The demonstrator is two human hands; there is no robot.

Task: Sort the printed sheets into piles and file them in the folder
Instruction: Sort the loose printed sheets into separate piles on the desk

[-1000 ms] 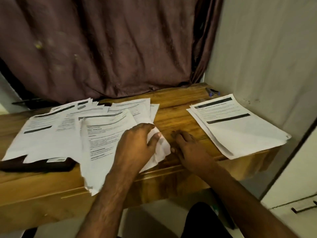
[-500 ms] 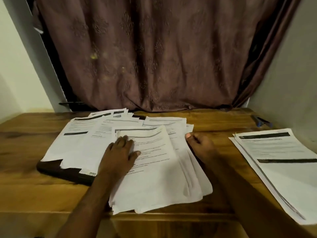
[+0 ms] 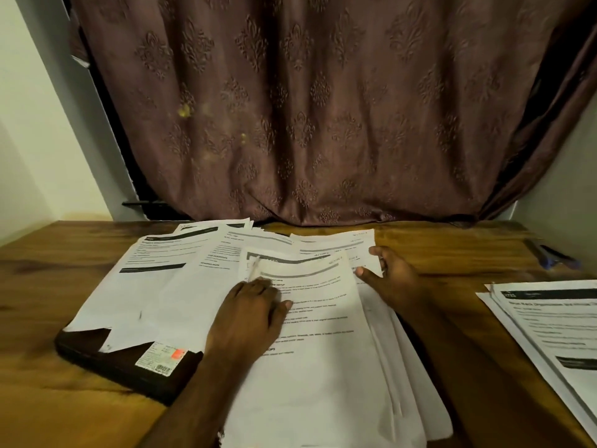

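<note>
You've got two paper groups: one loose white printed spread, one stacked white pile; one dark folder; one blue pen.

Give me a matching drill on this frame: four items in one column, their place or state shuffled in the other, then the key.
Items
1. left hand
2. right hand
3. dark folder
4. blue pen

Places or states
A. far right of the wooden desk, near the wall
B. flat on the top sheet of the middle pile
C. partly buried under the left spread of sheets, barcode sticker showing
D. at the right edge of the middle pile, fingers on the sheets below the top one

Pairs: 1-B, 2-D, 3-C, 4-A
</note>
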